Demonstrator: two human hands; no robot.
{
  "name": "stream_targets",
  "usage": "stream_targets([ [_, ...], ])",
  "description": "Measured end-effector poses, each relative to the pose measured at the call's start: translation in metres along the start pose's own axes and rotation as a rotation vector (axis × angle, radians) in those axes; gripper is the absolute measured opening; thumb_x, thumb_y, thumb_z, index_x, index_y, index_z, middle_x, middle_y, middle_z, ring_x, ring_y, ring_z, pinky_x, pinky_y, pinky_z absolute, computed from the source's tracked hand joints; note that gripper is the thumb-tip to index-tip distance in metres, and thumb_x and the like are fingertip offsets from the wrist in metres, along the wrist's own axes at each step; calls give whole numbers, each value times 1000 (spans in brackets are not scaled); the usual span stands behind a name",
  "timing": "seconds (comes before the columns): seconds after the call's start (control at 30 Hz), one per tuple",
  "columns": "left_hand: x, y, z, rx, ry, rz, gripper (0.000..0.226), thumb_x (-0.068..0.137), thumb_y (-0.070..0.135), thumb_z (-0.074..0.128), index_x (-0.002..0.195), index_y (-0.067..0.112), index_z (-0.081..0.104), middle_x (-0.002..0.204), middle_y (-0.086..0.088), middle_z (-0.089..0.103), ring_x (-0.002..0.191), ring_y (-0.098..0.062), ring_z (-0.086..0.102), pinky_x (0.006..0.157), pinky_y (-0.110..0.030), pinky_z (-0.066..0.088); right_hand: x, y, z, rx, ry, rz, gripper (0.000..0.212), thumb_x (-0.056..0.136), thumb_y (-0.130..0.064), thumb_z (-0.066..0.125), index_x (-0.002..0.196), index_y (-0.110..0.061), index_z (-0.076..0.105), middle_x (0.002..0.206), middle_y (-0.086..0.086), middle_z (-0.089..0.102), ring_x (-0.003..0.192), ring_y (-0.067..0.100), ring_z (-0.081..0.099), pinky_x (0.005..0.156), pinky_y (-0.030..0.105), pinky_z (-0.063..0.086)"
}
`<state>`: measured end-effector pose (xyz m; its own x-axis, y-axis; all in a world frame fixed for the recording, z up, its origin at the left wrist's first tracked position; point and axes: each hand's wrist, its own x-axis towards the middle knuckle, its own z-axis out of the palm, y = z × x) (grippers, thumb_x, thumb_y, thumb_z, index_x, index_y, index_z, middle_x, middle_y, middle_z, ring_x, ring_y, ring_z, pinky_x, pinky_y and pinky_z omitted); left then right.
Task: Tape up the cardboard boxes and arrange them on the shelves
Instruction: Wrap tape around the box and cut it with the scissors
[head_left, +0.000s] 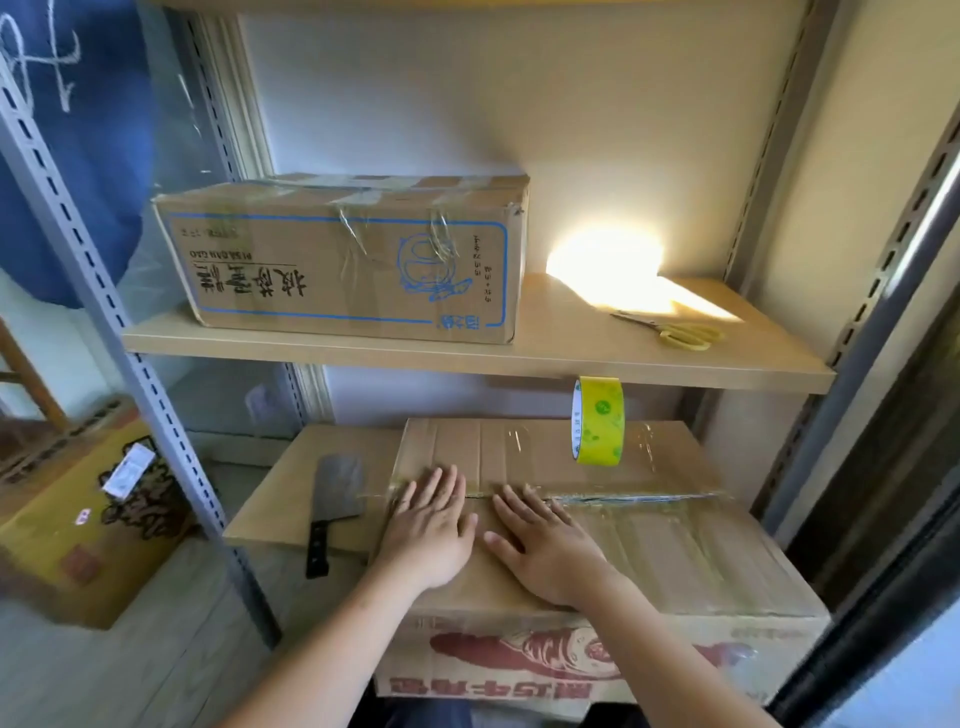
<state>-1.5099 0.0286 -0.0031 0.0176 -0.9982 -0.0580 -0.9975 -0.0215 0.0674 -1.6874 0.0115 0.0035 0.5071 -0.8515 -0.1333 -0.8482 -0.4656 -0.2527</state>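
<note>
A large cardboard box (675, 551) with red print on its front lies on the lower shelf, with clear tape along its top seam. My left hand (428, 525) and my right hand (540, 545) press flat on the box top at the seam, fingers straight. A yellow-green tape roll (597, 421) stands on edge on the far part of that box. A second taped cardboard box (343, 260) with blue print sits on the upper shelf (467, 356) at the left.
Yellow-handled scissors (675, 330) lie on the upper shelf at the right. A cleaver (332, 506) with a black handle rests on flat cardboard (291, 483) left of my hands. Another brown box (78, 525) stands on the floor at the left. Grey slotted uprights (156, 410) frame the shelves.
</note>
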Motion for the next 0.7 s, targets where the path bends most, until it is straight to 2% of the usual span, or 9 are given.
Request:
stream_targets([
  [0.1, 7, -2, 3, 8, 66, -167, 66, 102, 46, 10, 156, 11, -3, 163, -4, -13, 150, -17, -13, 121, -40, -11, -2, 33, 1, -40, 82, 195, 70, 95, -66, 9, 157, -33, 5, 163, -14, -6, 150, 11, -9, 122, 39, -4],
  [0.17, 9, -1, 4, 28, 93, -336, 72, 100, 50, 11, 153, 3, -5, 161, -14, -14, 150, -27, -14, 119, -46, -13, -13, 64, -2, -82, 139, 404, 66, 98, -62, 12, 156, -34, 1, 163, -9, -8, 151, 19, -8, 120, 48, -5],
  [0.2, 12, -1, 5, 18, 88, -428, 76, 100, 52, 14, 152, -1, -5, 160, -22, -12, 150, -33, -10, 120, -47, -7, -18, 78, -6, -98, 153, 524, 68, 96, -64, 11, 156, -33, -1, 164, -5, -7, 151, 24, -7, 118, 53, -7],
  [0.27, 20, -4, 5, -36, 80, -591, 84, 99, 55, 19, 150, -9, 0, 156, -35, 6, 147, -41, 17, 117, -45, 27, -27, 101, -14, -106, 175, 760, 78, 92, -69, 9, 156, -26, 0, 165, 7, 0, 150, 34, 1, 116, 58, -3],
  [0.33, 27, -11, -3, -79, 43, -656, 88, 98, 60, 19, 148, -12, 16, 137, -28, 51, 121, -33, 56, 82, -34, 53, -33, 116, -22, -73, 224, 943, 89, 90, -73, 12, 156, -14, 9, 162, 15, 12, 145, 41, 18, 115, 58, 13],
  [0.37, 28, -14, -8, -86, 30, -660, 85, 98, 61, 19, 144, -9, 34, 118, -17, 66, 102, -27, 66, 66, -29, 52, -34, 120, -25, -63, 259, 987, 93, 89, -74, 16, 155, -8, 14, 159, 18, 19, 139, 42, 28, 112, 55, 23],
  [0.43, 28, -20, -10, -154, 56, -638, 71, 98, 62, 25, 113, 5, 65, 94, -8, 70, 84, -23, 68, 61, -27, 49, -35, 127, -28, -50, 331, 1003, 95, 87, -76, 26, 147, -2, 28, 146, 20, 39, 126, 41, 44, 102, 48, 36],
  [0.53, 20, -23, -12, -233, 144, -620, 58, 98, 58, 34, 94, 9, 65, 94, -9, 70, 86, -27, 67, 64, -30, 50, -36, 135, -29, -6, 414, 978, 90, 86, -76, 38, 135, -1, 42, 128, 20, 52, 116, 38, 52, 95, 43, 44],
  [0.7, 15, -25, -16, -217, 139, -625, 59, 97, 60, 34, 83, 10, 64, 70, -4, 58, 65, -23, 57, 49, -25, 39, -38, 140, -28, 44, 410, 940, 94, 82, -77, 43, 139, -2, 41, 131, 19, 51, 120, 37, 50, 97, 43, 45],
])
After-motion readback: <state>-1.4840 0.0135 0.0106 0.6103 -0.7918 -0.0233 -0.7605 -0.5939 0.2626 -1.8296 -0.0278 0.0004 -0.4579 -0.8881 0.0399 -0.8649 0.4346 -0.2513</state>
